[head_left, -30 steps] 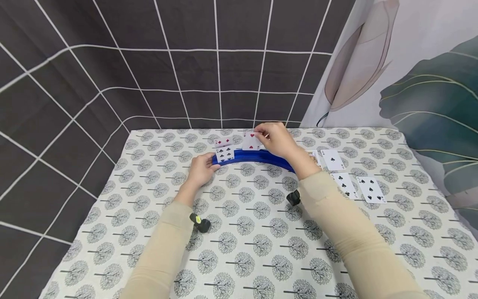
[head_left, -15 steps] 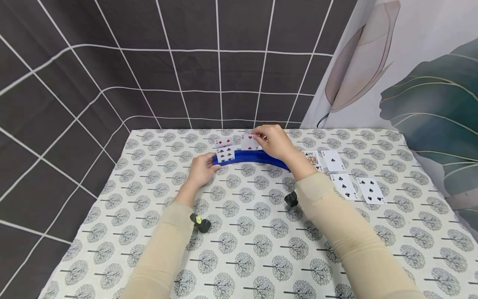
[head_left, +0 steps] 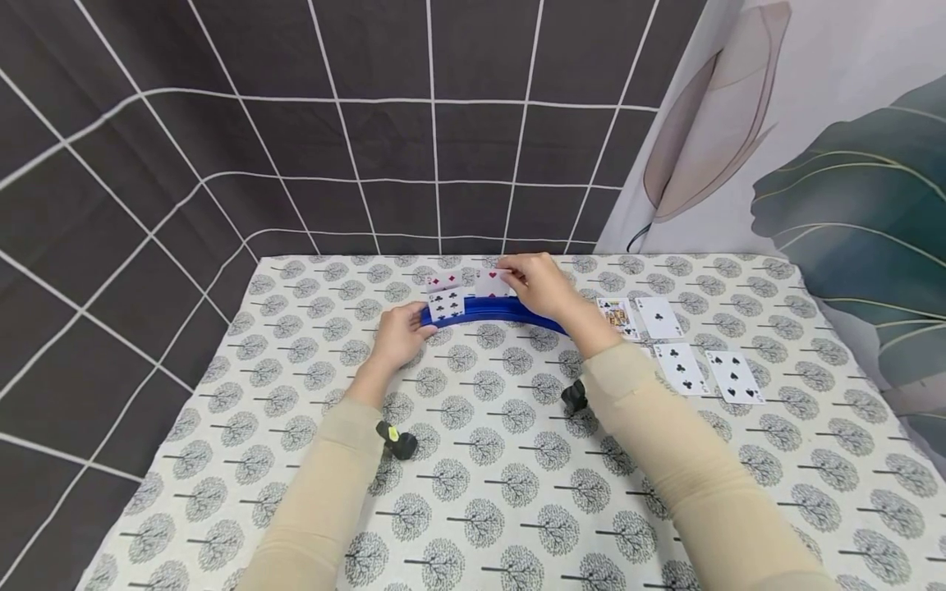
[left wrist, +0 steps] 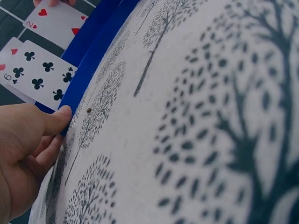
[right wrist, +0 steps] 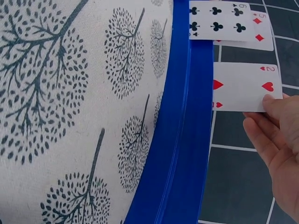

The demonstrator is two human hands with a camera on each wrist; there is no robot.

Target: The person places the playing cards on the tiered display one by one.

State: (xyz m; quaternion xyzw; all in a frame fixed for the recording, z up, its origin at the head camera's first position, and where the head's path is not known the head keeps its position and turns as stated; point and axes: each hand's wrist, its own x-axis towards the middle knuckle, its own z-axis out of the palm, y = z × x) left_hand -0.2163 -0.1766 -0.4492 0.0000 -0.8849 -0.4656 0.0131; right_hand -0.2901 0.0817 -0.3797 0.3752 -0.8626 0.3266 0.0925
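Observation:
A blue curved card holder [head_left: 502,309] stands at the far side of the table. My left hand [head_left: 399,335] grips its left end between thumb and fingers. Just beside that hand, a six of clubs [head_left: 446,305] stands in the front slot, overlapping a five of diamonds [right wrist: 262,31] behind it. With thumb and fingers, my right hand [head_left: 543,283] pinches the outer corner of a two of hearts [right wrist: 240,88]. In the right wrist view, the lower edge of this card is at the holder's rear slot, its lower part hidden by the blue rim.
Right of the holder lie a face card [head_left: 618,317], a club card [head_left: 659,318], another club card [head_left: 681,368] and a five of spades [head_left: 733,377]. My right forearm partly covers another card. A dark gridded curtain [head_left: 473,139] hangs behind the tree-patterned tablecloth [head_left: 480,451].
My right hand has moved slightly left and down, lowering the two of hearts into the holder's rear slot. The left hand has stayed on the holder's end.

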